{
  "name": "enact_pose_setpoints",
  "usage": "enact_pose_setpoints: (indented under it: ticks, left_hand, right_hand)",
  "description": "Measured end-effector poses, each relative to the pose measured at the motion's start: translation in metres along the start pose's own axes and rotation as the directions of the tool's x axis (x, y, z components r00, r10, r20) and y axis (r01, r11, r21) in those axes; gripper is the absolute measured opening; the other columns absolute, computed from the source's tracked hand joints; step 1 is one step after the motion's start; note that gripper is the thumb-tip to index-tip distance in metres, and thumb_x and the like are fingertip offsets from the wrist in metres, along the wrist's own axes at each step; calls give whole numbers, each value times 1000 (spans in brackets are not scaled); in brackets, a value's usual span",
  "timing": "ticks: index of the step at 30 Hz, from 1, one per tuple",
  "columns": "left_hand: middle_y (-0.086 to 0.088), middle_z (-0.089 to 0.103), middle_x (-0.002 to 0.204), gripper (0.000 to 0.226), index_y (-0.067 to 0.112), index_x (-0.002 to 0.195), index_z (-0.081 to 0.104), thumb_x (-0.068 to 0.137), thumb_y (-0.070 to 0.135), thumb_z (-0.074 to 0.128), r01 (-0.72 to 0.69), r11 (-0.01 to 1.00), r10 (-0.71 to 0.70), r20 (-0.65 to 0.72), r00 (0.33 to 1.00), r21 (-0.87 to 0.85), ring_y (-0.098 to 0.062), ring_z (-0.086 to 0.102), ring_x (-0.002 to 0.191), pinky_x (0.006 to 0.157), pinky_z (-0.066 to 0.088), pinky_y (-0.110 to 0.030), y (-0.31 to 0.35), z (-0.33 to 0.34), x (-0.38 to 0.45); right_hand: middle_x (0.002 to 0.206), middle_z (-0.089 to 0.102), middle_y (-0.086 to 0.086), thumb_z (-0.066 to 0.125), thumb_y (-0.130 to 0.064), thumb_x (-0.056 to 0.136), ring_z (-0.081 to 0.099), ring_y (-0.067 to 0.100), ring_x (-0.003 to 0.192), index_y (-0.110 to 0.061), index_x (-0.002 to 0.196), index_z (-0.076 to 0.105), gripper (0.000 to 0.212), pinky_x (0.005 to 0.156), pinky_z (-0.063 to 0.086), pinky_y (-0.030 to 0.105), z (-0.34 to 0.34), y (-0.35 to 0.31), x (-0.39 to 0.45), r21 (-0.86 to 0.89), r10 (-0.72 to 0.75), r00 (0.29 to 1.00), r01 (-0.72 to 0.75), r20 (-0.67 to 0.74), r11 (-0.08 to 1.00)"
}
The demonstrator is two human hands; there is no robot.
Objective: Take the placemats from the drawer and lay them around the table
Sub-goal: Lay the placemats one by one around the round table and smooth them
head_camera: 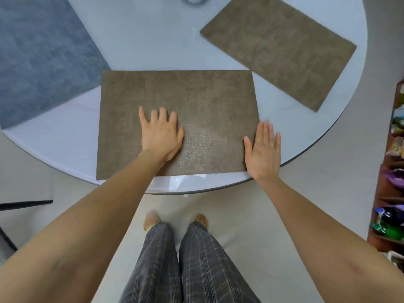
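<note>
A brown woven placemat (pixel 196 99) lies flat at the near edge of the round white table (pixel 65 145). My left hand (pixel 161 134) presses flat on its middle-left part, fingers spread and straight. My right hand (pixel 263 149) lies flat with straight fingers at the mat's right edge, partly on the mat's near right corner and partly on the bare tabletop. A second brown placemat (pixel 282 49) lies angled at the far right of the table. A blue-grey placemat (pixel 41 55) lies at the far left.
A round grey object (pixel 193 0) sits at the table's far edge, mostly cut off. A wooden shelf (pixel 393 193) with bottles and packets stands to the right. A dark chair part (pixel 24 204) shows at the left. My legs and feet are below the table edge.
</note>
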State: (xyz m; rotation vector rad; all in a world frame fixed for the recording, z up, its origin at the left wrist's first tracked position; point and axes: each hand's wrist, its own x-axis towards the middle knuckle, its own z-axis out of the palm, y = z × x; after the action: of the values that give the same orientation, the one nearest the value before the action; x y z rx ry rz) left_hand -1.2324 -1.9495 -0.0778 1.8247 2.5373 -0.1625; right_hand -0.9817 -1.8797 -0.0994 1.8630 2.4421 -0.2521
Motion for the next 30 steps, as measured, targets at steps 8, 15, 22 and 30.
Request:
enact_pose_setpoints:
  ticks: [8,15,22,30]
  left_hand:
    - [-5,9,161,59,19,154,11,101,44,19,-5,978,9,19,1000,-211,-27,3,148,119,-2,-49,16,26,76]
    - [-6,13,160,62,20,153,12,98,49,13,8,983,-13,-28,1000,-183,-28,9,147,120,5,-47,14,36,76]
    - [-2,48,138,38,21,133,52,100,32,37,-77,894,20,-132,991,-442,-27,43,120,99,28,-36,-13,18,95]
    - [-1,12,161,54,20,153,16,103,37,21,-181,946,185,-12,983,-270,-24,6,148,121,3,-44,-65,35,119]
  right_hand:
    - [162,3,4,19,-42,103,-1,16,149,-13,153,8,59,122,-2,32,-5,-72,98,48,-415,909,414,30,909]
    - [162,2,4,16,-46,101,0,16,149,-13,154,4,63,122,2,36,-5,-50,164,10,-315,948,316,-30,949]
    - [161,3,12,22,-34,103,0,20,149,-3,152,7,60,122,-2,35,-1,-118,140,141,-99,988,115,-117,983]
    - [161,8,10,17,-35,101,5,20,149,-5,152,10,59,122,5,37,30,-186,91,23,-180,978,183,-107,983]
